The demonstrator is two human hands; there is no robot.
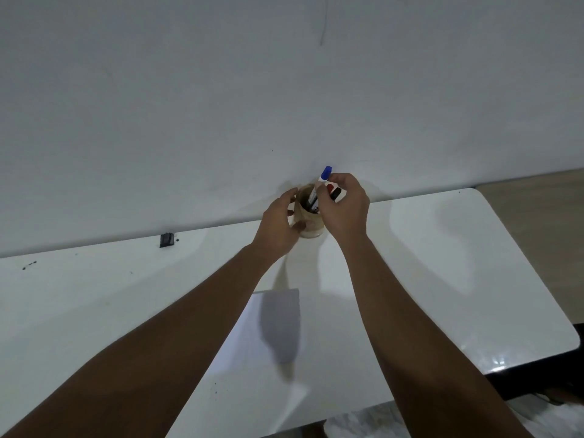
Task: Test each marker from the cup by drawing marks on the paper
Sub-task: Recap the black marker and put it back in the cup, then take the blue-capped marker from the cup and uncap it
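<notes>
A tan cup (311, 227) stands at the far edge of the white table (442, 248), against the wall. My left hand (278, 224) wraps around the cup's left side. My right hand (344, 205) pinches a white marker with a blue cap (325, 174), which sticks up out of the cup at a tilt. A red-capped marker (330, 187) and a black-capped marker (337, 193) lean in the cup behind my right fingers. A white sheet of paper (252, 336) lies on the table nearer to me, partly under my left forearm.
A small black object (167, 239) sits on the table's far edge at the left, with dark specks (29, 265) further left. The table's rounded right corner (565, 339) borders a drop to the floor. A white wall rises right behind the cup.
</notes>
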